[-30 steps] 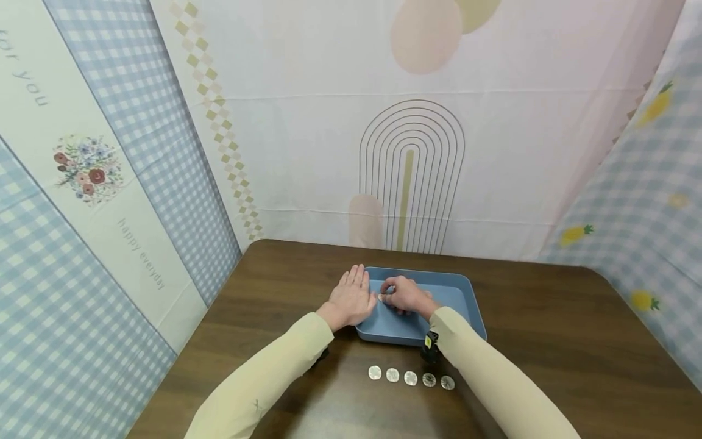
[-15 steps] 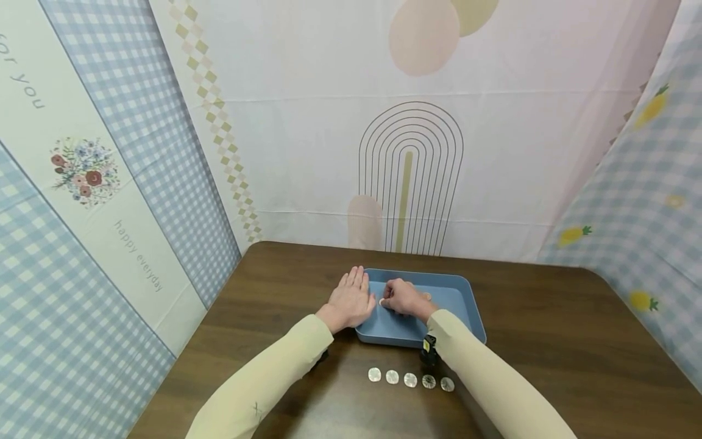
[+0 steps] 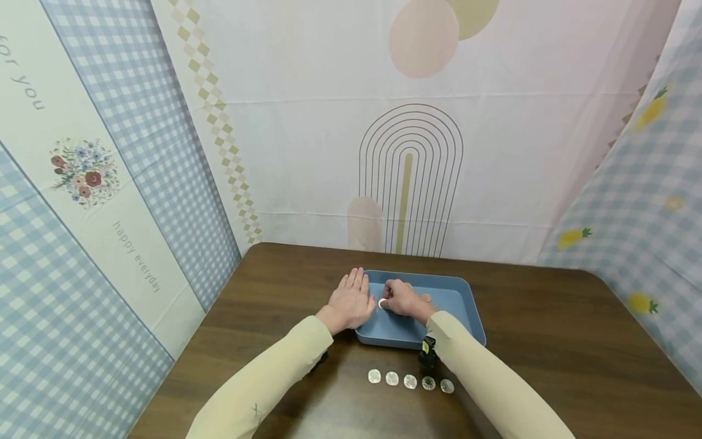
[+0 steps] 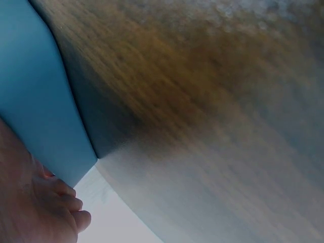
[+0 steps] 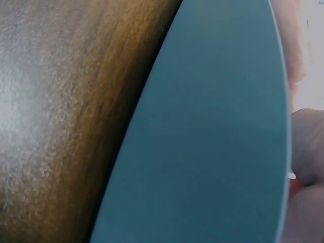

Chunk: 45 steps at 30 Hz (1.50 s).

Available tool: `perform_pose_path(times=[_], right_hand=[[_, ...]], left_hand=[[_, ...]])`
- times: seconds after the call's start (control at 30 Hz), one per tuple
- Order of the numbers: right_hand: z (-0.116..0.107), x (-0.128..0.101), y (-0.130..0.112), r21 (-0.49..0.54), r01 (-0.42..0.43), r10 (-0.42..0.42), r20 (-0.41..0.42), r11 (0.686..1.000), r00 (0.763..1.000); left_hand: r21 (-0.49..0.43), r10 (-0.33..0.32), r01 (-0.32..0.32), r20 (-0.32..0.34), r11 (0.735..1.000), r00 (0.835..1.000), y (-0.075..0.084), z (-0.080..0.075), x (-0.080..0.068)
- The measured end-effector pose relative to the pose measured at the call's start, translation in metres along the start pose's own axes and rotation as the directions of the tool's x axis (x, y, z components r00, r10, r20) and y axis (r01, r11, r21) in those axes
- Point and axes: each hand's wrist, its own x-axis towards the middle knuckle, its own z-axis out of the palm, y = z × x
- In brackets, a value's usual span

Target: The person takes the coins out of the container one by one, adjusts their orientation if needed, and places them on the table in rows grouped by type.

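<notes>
1. Fingers [image 3: 390,291] of our right hand [image 3: 402,299] pinch a small silver coin [image 3: 382,303] inside the shallow blue plastic tray [image 3: 466,305].
2. Our left hand [image 3: 351,299], fingers flat, steadies the tray's edge on the dark wooden surface [image 3: 548,341].
3. Five silver coins [image 3: 410,381] sit lined up nearby.

A staged recording booth, not a lived-in room: printed cloth backdrops [image 3: 406,122] with gingham, flowers and pineapples wall in a lone brown bench [image 3: 548,341] across the frame's lower half.

Blue tray [image 3: 466,305] sits mid-worktop [image 3: 548,341]; bare wood lies open right and left of it. Row of five coins [image 3: 409,381] blocks the near strip.
</notes>
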Motion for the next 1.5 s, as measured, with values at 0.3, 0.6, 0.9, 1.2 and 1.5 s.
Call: perform_pose_path(times=[0.3,0.6,0.9,1.2,1.5], right_hand=[[-0.001,-0.005,-0.002,0.020,0.163,-0.162,-0.041,0.986,0.986],[-0.014,-0.017,-0.001,0.095,0.174,-0.170,-0.049,0.980,0.984],[-0.028,-0.027,0.006,0.153,0.202,-0.197,-0.047,0.967,0.979],[-0.044,-0.039,0.018,0.142,0.215,-0.207,-0.071,0.966,0.976],[-0.053,-0.057,0.034,0.185,0.192,-0.181,-0.077,0.964,0.980]], left_hand=[[-0.003,0.002,-0.002,-0.007,1.000,1.000,0.001,0.003,0.000],[-0.002,0.003,-0.003,-0.006,1.000,1.000,0.001,0.004,0.000],[-0.006,-0.002,0.002,-0.005,1.000,1.000,-0.002,0.004,0.000],[-0.014,0.009,-0.010,-0.016,1.000,1.000,-0.003,0.003,-0.001],[-0.015,0.018,-0.018,-0.013,1.000,1.000,-0.002,0.004,-0.003]])
